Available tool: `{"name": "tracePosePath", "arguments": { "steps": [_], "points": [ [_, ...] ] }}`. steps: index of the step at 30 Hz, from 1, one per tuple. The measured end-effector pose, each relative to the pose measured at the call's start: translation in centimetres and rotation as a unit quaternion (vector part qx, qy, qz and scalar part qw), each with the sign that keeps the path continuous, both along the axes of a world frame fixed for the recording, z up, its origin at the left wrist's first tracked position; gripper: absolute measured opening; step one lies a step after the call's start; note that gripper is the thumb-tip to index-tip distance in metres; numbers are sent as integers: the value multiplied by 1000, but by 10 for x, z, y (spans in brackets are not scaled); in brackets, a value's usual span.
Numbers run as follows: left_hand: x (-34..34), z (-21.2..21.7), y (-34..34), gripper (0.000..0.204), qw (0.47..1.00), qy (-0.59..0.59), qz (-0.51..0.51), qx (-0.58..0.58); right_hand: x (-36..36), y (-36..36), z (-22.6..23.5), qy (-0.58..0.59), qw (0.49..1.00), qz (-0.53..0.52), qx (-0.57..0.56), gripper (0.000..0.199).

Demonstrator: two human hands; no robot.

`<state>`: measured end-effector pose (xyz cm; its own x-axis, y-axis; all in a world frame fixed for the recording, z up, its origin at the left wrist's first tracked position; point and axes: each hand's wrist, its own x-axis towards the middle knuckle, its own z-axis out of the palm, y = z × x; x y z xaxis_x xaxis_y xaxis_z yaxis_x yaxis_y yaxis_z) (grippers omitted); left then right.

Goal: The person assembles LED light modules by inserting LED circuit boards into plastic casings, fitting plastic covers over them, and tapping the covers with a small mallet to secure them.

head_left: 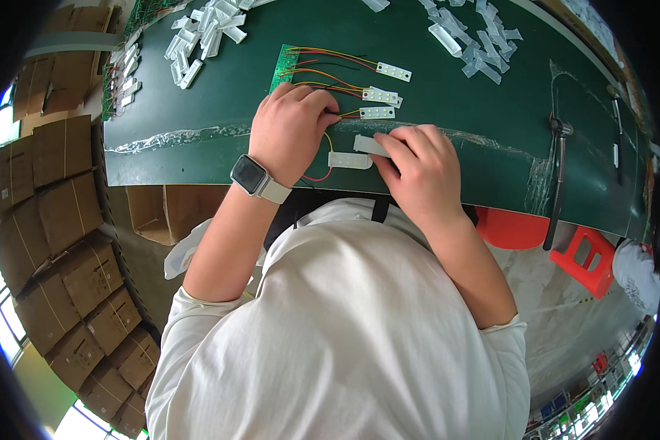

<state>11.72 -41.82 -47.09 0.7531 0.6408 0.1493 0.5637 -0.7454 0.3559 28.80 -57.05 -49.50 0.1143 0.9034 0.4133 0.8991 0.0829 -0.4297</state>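
My left hand, with a watch on its wrist, is closed with its fingertips pinched on thin wires; the exact grip is partly hidden. A yellow wire and a red one curve from beneath it to a white rectangular housing near the table's front edge. My right hand pinches a flat white plastic piece just above that housing. Beyond, red, yellow and black wires join a green circuit board to several small white LED boards, the nearest LED board beside my left fingertips.
White plastic housings are heaped at the far left, translucent strips at the far right. A long dark metal tool lies over the right front edge. Clear tape crosses the green table. Cartons stand left, a red stool right.
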Motion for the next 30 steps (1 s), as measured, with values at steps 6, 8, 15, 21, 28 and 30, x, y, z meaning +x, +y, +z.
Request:
{"name": "tracePosePath", "arguments": {
  "steps": [6, 8, 15, 21, 28, 30],
  "points": [
    [-5, 0, 4, 6, 1000, -10, -8, 24, -3, -12, -1, 34, 999, 38, -18, 28],
    [-9, -1, 1, 6, 999, -25, -3, 27, -3, -15, -1, 33, 999, 33, -17, 28],
    [-49, 3, -35, 7, 995, -63, 10, -78, -4, -20, -7, 62, 998, -1, -17, 30],
    [-57, 2, -47, 7, 999, -21, 8, -25, 2, -9, -10, 95, 995, 25, -29, 40],
    [-46, 0, -38, 9, 999, -9, -17, 40, 12, -3, -6, 135, 988, 67, -40, 49],
    [-44, -3, -36, 10, 998, -27, -30, 55, 14, -8, -9, 143, 986, 41, -75, 47]
  ]
}}
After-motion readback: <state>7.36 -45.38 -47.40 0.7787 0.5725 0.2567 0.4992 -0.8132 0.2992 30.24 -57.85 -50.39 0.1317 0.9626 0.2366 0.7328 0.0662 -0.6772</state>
